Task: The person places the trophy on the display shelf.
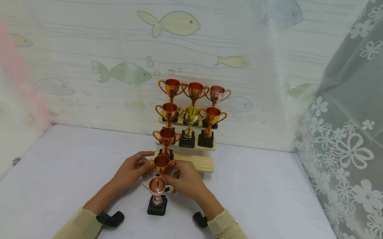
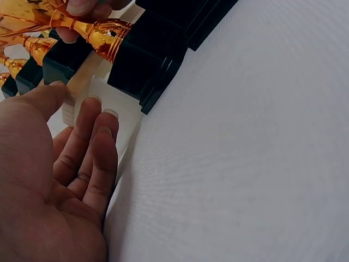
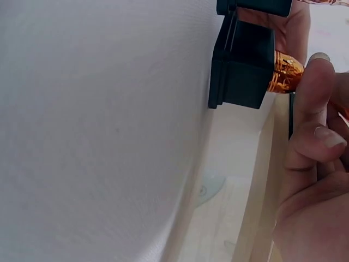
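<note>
The right hand [image 1: 185, 179] pinches the stem of an orange-gold trophy cup [image 1: 161, 162]. Its black square base [image 3: 242, 68] stands close over the white tabletop, just in front of a stepped wooden stand [image 1: 196, 162]. At the left end of the lowest step is the left hand [image 1: 133, 169]. Its thumb [image 2: 54, 95] lies near the plank's end, with loosely bent fingers [image 2: 103, 150] beside the white support [image 2: 112, 98]. A rose-coloured trophy [image 1: 157, 204] stands upright nearest the person. Another orange trophy [image 1: 167, 136] sits at the left of the lowest step.
Three trophies line the top step, among them a rose one [image 1: 217, 93]. The middle step bears a gold trophy [image 1: 192, 116] between orange ones. Behind stands a fish-print curtain [image 1: 113, 39]; a lace curtain [image 1: 375, 137] hangs at the right. Black wrist bands [image 1: 110, 219] circle the person's wrists.
</note>
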Demonstrator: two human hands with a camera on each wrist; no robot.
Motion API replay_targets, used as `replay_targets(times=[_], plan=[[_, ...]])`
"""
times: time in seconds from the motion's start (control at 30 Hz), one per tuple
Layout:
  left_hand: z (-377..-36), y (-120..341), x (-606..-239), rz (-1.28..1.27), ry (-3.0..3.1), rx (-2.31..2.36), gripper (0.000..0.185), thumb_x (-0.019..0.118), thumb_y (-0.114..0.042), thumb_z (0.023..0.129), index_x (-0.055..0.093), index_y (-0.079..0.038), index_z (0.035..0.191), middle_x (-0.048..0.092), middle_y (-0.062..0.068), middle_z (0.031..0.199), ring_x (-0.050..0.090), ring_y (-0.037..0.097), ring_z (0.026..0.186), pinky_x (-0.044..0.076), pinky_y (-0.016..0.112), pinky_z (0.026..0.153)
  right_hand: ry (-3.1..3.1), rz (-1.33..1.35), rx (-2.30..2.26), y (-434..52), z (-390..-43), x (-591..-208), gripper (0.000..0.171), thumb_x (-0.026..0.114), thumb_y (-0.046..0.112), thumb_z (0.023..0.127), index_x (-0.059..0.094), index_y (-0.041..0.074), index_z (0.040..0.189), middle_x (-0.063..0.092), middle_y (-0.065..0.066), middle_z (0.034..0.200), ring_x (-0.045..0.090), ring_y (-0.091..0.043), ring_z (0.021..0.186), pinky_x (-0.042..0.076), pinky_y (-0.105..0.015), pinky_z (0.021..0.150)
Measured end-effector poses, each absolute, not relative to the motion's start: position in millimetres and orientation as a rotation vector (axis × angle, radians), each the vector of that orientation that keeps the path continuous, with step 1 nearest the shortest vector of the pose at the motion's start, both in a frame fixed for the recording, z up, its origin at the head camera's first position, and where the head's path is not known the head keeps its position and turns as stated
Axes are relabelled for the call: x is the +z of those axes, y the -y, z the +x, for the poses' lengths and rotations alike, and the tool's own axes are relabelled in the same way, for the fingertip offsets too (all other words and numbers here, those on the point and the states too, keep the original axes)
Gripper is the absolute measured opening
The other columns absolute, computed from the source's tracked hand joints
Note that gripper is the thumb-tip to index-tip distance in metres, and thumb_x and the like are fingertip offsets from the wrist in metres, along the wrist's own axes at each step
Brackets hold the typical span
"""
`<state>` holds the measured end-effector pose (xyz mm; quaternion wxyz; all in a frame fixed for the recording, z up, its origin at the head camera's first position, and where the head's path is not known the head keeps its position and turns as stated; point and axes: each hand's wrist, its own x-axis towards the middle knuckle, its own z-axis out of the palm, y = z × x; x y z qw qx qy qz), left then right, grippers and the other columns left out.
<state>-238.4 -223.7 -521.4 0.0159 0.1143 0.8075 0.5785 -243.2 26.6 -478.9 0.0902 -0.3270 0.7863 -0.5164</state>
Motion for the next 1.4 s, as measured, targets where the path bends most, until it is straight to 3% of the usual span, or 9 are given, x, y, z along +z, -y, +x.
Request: replay_targets(times=[0.13, 0.4, 0.7, 0.93, 1.1, 1.4], plan=[[-238.4, 223.6, -521.8, 0.361, -2.506, 1.804, 0.045, 0.063, -0.015, 0.108, 0.054, -0.006, 0.151, 0.073, 0.016, 0.098, 0.068, 0.023, 0.083, 0.057, 0.029, 0.072, -2.370, -0.976, -1.510, -26.1, -243.5, -478.9, 0.034, 0.074, 0.005, 0.098, 0.069, 0.005, 0.132, 0.076, -0.007, 0.107, 0.065, -0.011, 0.055, 0.058, -0.034, 0.051], [-240.3, 224.6, -523.0, 0.375, -2.493, 1.814, 0.045, 0.062, -0.013, 0.108, 0.054, -0.005, 0.151, 0.073, 0.016, 0.098, 0.068, 0.022, 0.083, 0.057, 0.028, 0.071, -2.430, -1.026, -1.478, -27.7, -243.7, -474.5, 0.027, 0.074, 0.008, 0.099, 0.073, 0.006, 0.125, 0.076, -0.005, 0.103, 0.067, -0.005, 0.077, 0.058, -0.025, 0.068], [-241.6, 224.5, -522.4, 0.372, -2.508, 1.801, 0.042, 0.063, -0.016, 0.108, 0.056, -0.007, 0.149, 0.074, 0.015, 0.098, 0.069, 0.024, 0.085, 0.057, 0.028, 0.072, -2.331, -1.010, -1.536, -32.9, -243.6, -469.3, 0.025, 0.074, 0.007, 0.100, 0.072, 0.005, 0.125, 0.075, -0.005, 0.098, 0.065, -0.014, 0.054, 0.057, -0.030, 0.054], [-239.3, 222.0, -519.3, 0.337, -2.523, 1.792, 0.045, 0.063, -0.014, 0.109, 0.053, -0.001, 0.150, 0.074, 0.019, 0.099, 0.069, 0.029, 0.085, 0.057, 0.030, 0.072, -2.359, -1.047, -1.528, -40.1, -244.1, -460.6, 0.026, 0.074, 0.009, 0.099, 0.072, 0.004, 0.125, 0.077, -0.007, 0.105, 0.065, -0.013, 0.056, 0.056, -0.029, 0.056], [-239.7, 220.9, -518.6, 0.322, -2.551, 1.762, 0.045, 0.062, -0.013, 0.109, 0.052, 0.004, 0.149, 0.073, 0.023, 0.097, 0.068, 0.033, 0.083, 0.057, 0.031, 0.072, -2.412, -1.042, -1.508, -48.6, -244.3, -450.5, 0.021, 0.076, 0.012, 0.098, 0.075, 0.004, 0.118, 0.076, -0.005, 0.096, 0.064, -0.009, 0.059, 0.055, -0.027, 0.058], [-237.7, 220.4, -518.0, 0.313, -2.515, 1.802, 0.044, 0.066, -0.022, 0.108, 0.057, -0.007, 0.148, 0.074, 0.015, 0.096, 0.067, 0.020, 0.083, 0.056, 0.027, 0.072, -2.507, -1.039, -1.536, -64.2, -247.3, -436.7, 0.012, 0.079, 0.013, 0.096, 0.078, 0.006, 0.105, 0.075, -0.002, 0.089, 0.062, -0.009, 0.065, 0.051, -0.026, 0.058]])
